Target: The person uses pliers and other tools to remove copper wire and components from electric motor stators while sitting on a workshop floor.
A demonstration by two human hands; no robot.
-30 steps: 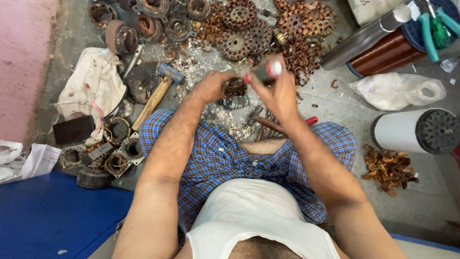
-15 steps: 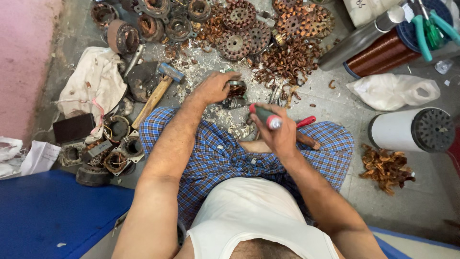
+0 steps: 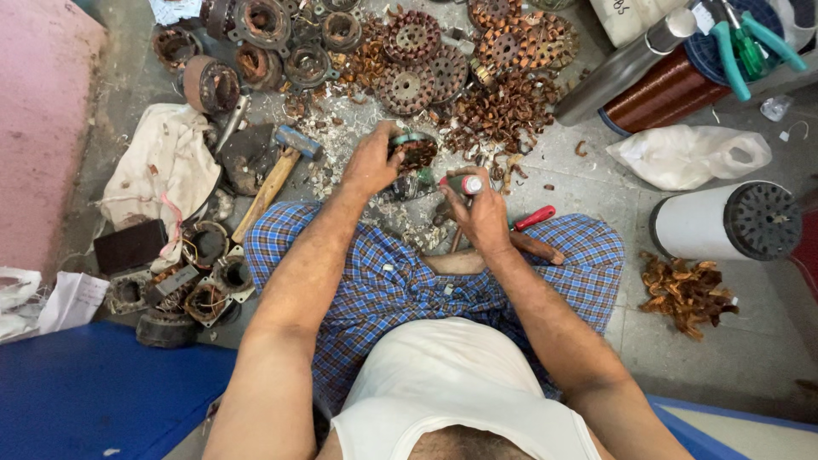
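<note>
While the person sits cross-legged on the floor (image 3: 750,358), the right hand (image 3: 482,215) is closed around a green-handled tool (image 3: 461,183), and the left hand (image 3: 372,162) clasps a small motor stator (image 3: 415,152) just beyond the knees. Copper windings show in it, so stripping looks unfinished. A hammer (image 3: 274,175) lies left of it. Farther off, a heap of pulled copper wire (image 3: 503,111) and stripped cores (image 3: 407,85) suggests several are done; wound housings (image 3: 256,21) toward the far left corner remain.

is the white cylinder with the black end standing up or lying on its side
Lying on its side. The white cylinder rests lengthwise on the floor, its black perforated end facing sideways to the right, not upward.
</note>
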